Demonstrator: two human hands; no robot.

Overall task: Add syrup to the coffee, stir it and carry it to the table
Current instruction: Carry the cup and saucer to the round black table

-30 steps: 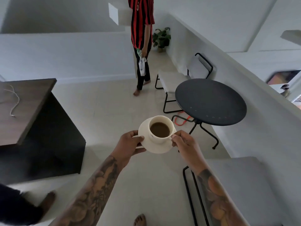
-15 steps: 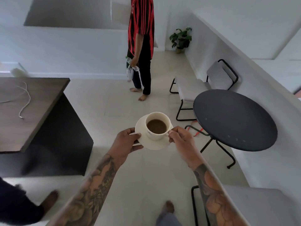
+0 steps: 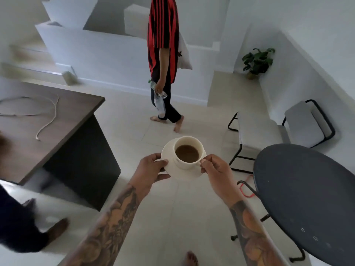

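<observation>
A cream cup [image 3: 189,150] is holding brown coffee [image 3: 187,153]; red-and-black stripes are covering a shirt [image 3: 163,35] beyond the dark grey round surface [image 3: 307,198]

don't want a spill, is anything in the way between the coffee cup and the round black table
Nothing visible is. The coffee cup on its saucer, held by the left hand and right hand, has open floor toward the round black table. The grey chair stands behind the table.
</observation>
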